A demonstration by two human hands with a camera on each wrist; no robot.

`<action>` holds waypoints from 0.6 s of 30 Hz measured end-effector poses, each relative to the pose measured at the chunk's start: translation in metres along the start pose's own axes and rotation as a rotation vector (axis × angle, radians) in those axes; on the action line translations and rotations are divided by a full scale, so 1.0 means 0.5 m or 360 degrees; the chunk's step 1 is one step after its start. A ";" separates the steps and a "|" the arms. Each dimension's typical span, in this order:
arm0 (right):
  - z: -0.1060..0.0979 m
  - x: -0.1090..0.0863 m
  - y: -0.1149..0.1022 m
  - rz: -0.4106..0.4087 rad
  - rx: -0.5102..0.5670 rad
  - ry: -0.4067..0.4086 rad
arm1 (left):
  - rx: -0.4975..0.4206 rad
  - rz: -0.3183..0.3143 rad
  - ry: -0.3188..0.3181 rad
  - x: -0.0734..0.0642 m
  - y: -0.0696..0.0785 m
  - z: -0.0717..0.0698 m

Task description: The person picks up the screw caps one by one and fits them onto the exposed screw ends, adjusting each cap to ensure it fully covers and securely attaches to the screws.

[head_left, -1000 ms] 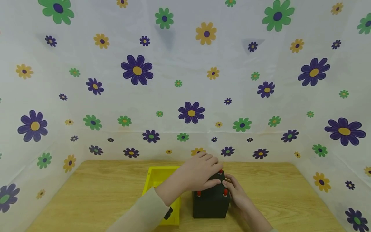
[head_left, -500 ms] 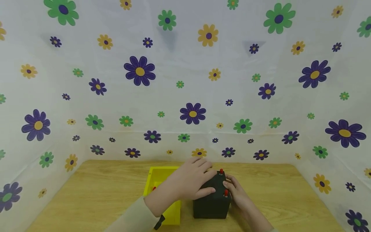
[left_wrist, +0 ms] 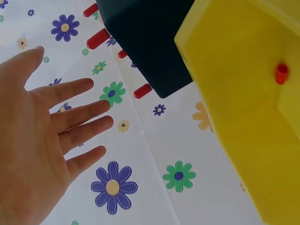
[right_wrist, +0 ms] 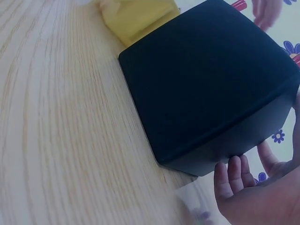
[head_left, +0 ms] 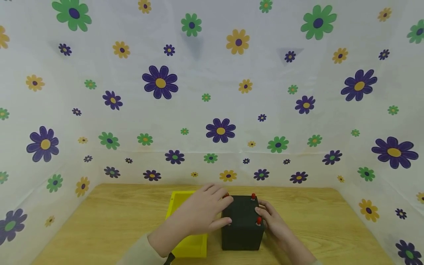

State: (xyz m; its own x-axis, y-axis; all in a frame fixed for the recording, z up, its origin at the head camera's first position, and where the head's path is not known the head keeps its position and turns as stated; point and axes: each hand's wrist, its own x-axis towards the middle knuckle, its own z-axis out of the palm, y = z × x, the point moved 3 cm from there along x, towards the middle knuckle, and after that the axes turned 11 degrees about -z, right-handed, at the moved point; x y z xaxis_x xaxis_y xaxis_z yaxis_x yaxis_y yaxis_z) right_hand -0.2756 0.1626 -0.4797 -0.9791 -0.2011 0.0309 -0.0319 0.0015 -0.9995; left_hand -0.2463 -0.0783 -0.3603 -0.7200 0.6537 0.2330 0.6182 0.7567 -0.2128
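A black box [head_left: 243, 235] stands on the table, with several red cylindrical caps [head_left: 259, 221] sticking up from its top near the corners. My left hand [head_left: 193, 213] is at the box's left top edge, partly over a yellow bin [head_left: 190, 250]. Its fingers spread with nothing between them in the left wrist view, apart from the red caps. My right hand [head_left: 278, 226] rests against the box's right side, thumb near the top edge. In the right wrist view its fingertips [right_wrist: 234, 171] touch that side face. The left hand hides part of the bin.
Inside the yellow bin a loose red cap [left_wrist: 281, 74] shows in the left wrist view. The wooden table [head_left: 126, 217] extends to both sides. A white sheet [head_left: 218, 106] with printed flowers rises behind and along the sides.
My left hand has moved left off the box top, uncovering its surface and the red caps. The right hand and the box have stayed nearly in place.
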 end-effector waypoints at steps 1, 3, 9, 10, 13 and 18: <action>-0.001 0.000 -0.001 0.0006 -0.0012 -0.0007 | -0.0015 -0.0014 -0.0011 -0.005 -0.003 0.001; -0.006 -0.002 -0.004 0.0014 -0.0054 -0.0024 | -0.0045 -0.0033 -0.0028 -0.016 -0.009 0.002; -0.025 -0.010 -0.024 0.0006 -0.0109 -0.0188 | -0.0107 -0.0070 -0.0011 -0.051 -0.031 0.007; -0.028 -0.012 -0.027 0.0009 -0.0102 -0.0223 | -0.0114 -0.0082 -0.0020 -0.057 -0.035 0.008; -0.036 -0.015 -0.034 0.0013 -0.0084 -0.0315 | -0.0117 -0.0123 -0.0075 -0.073 -0.046 0.013; -0.046 -0.025 -0.040 0.0025 -0.0061 -0.0399 | -0.0126 -0.0170 -0.0143 -0.104 -0.061 0.025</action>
State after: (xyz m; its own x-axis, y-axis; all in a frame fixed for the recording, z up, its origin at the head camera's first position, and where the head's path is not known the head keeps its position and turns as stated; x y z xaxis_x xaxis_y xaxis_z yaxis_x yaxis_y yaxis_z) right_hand -0.2674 0.1877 -0.4600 -0.8991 -0.4376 0.0077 -0.0294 0.0428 -0.9987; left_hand -0.2317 -0.1353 -0.3776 -0.8060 0.5688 0.1637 0.5571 0.8225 -0.1149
